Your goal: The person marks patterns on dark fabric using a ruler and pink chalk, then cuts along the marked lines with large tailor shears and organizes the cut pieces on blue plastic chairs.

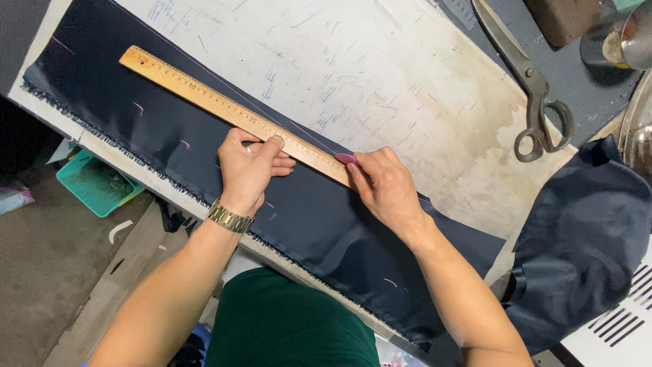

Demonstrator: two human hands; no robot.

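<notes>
A long strip of dark navy fabric (136,115) lies across a worn white table (380,75). A wooden ruler (197,92) rests along the fabric's far edge. My left hand (250,166) presses the ruler down near its right end, a metal watch on the wrist. My right hand (384,183) pinches a small pink tailor's chalk (346,158) at the ruler's right end, against the fabric. A thin chalk line runs beside the ruler, and short pink marks dot the cloth.
Large metal scissors (533,88) lie at the table's far right. More navy fabric (584,238) is bunched at the right. A dark block and a metal cup (621,41) stand at the top right. A green basket (95,183) sits on the floor, left.
</notes>
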